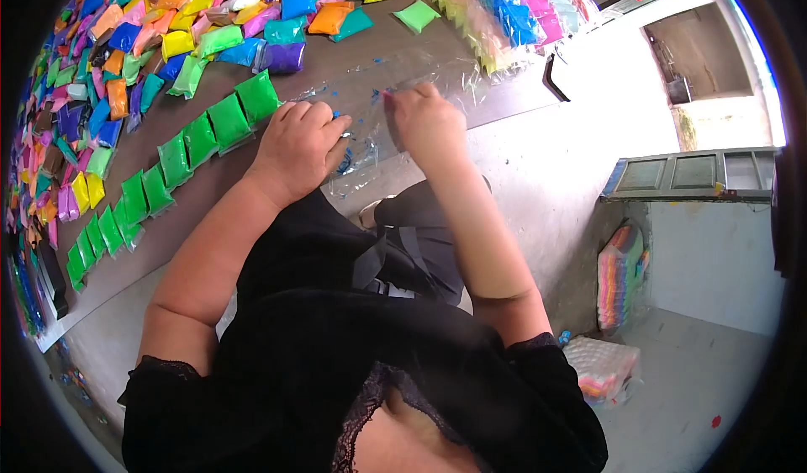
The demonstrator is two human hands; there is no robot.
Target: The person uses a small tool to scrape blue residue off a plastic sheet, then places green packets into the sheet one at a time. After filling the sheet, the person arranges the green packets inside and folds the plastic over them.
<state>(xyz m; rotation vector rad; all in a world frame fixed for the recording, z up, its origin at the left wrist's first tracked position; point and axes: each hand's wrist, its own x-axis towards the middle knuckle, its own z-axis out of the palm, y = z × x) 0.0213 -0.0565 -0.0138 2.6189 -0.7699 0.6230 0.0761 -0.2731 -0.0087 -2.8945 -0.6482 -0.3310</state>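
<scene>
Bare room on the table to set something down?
Free: table strip between green packet row and near edge; lane between that row and the packet pile; small patch between pile and lone light-green packet. Crowded: the pile, packet strips at upper right, and the clear plastic around left hand and right hand.

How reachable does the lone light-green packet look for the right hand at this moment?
Probably yes: between the right hand and the light-green packet I see only clear plastic and tabletop, with no other packet blocking the way.
</scene>
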